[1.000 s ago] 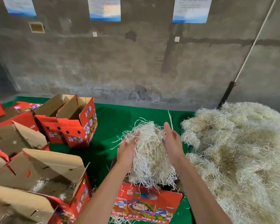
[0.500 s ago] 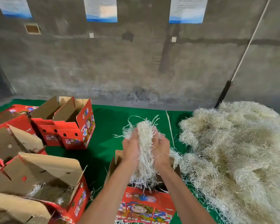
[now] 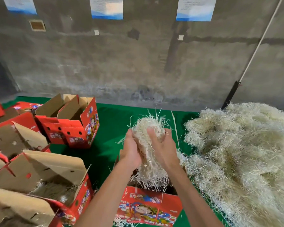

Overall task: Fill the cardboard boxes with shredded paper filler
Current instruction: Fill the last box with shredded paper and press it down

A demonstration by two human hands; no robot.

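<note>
Wall (image 3: 138, 63): grey concrete along the far edge of the mat, three blue-edged paper notices (image 3: 107, 9) pinned high up.
Green mat (image 3: 115, 125): covers the floor, carries boxes and filler.
Filler pile (image 3: 246, 158): large heap of pale shredded paper over the right side of the mat, reaching the far right corner.
Filled box (image 3: 44, 182): near left corner, flaps up, shredded paper inside.
Empty boxes (image 3: 75, 125): two red cartons side by side toward the far left, flaps open, well apart from the hands.
Open box (image 3: 147, 208): red printed carton at the near edge, centre, just left of the pile, directly under the hands.
Clump of filler (image 3: 147, 145): pressed between both palms above the open box, lower strands trailing into its mouth.
Left hand (image 3: 131, 149): fingers together, curled against the left side of the clump.
Right hand (image 3: 162, 148): fingers together, clamped on the clump's right side.
Pole (image 3: 252, 54): thin, leaning on the wall behind the pile.
</note>
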